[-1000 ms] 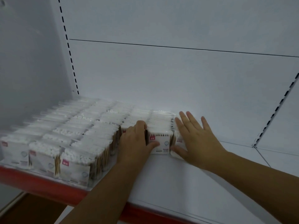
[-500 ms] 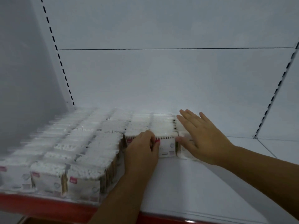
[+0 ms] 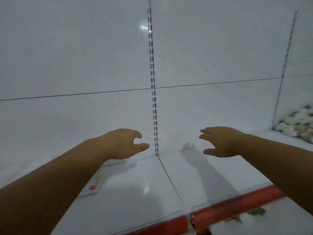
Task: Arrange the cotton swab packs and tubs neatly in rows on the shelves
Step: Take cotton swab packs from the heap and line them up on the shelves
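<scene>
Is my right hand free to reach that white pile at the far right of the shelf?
Probably yes: the right hand hovers open and holds nothing, and only shelf surface lies between it and the white pile, which is blurred.

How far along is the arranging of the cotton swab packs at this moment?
Done: only one pack shows, on the shelf at the left; no full row is in view. In hand: nothing; the left hand and right hand hover open over the shelf. Left: a blurred, loose white pile at far right looks unsorted.
</scene>
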A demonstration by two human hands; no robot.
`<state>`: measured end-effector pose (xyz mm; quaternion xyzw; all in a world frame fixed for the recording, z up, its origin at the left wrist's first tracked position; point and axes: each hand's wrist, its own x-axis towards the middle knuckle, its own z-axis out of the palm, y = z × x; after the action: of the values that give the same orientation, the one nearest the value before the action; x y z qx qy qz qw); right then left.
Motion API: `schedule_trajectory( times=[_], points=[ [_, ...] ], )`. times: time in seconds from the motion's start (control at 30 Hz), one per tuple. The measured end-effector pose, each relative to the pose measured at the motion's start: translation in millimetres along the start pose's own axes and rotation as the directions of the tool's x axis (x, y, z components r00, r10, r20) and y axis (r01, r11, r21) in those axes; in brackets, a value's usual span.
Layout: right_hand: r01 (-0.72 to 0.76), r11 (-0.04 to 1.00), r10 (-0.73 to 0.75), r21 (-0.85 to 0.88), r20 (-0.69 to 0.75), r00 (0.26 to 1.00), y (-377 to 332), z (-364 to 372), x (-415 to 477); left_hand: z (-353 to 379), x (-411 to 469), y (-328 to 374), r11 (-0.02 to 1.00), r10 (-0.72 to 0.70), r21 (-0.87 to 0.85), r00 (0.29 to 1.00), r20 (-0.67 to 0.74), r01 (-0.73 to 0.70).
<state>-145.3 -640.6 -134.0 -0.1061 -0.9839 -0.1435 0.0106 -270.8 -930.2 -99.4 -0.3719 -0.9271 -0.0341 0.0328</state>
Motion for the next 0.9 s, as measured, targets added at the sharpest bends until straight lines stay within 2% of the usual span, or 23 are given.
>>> schedule_trajectory(
  times=[0.07,0.17,0.3,0.4,0.5,0.67,0.8,0.9],
  points=[
    [-0.130,0.991,0.130,-0.042,-0.009,0.992,67,-14,-39,-24,42,67,0.997,0.073,0.024,0.996,0.058,-0.075],
    [-0.287,0.955,0.287,-0.068,-0.016,0.958,159,-26,-102,-43,85,177,0.985,0.171,-0.018,0.985,0.014,-0.171],
    [-0.382,0.923,0.384,0.040,-0.034,0.923,258,-22,-195,-36,120,312,0.931,0.349,-0.101,0.937,-0.032,-0.351],
    [-0.518,0.855,0.518,-0.028,0.007,0.855,322,-9,-265,-19,143,393,0.919,0.394,-0.047,0.919,0.029,-0.392],
    [-0.616,0.788,0.615,-0.003,0.060,0.786,368,15,-309,-3,164,462,0.887,0.462,-0.044,0.883,0.088,-0.460],
    [-0.651,0.758,0.647,0.032,0.085,0.758,421,48,-318,4,218,539,0.843,0.538,-0.064,0.841,0.066,-0.534],
    [-0.641,0.767,0.636,0.031,0.088,0.766,477,73,-293,21,282,583,0.827,0.556,0.012,0.822,0.125,-0.562],
    [-0.653,0.757,0.648,0.019,0.105,0.754,533,85,-266,31,336,617,0.805,0.590,-0.008,0.798,0.125,-0.593]
  ],
)
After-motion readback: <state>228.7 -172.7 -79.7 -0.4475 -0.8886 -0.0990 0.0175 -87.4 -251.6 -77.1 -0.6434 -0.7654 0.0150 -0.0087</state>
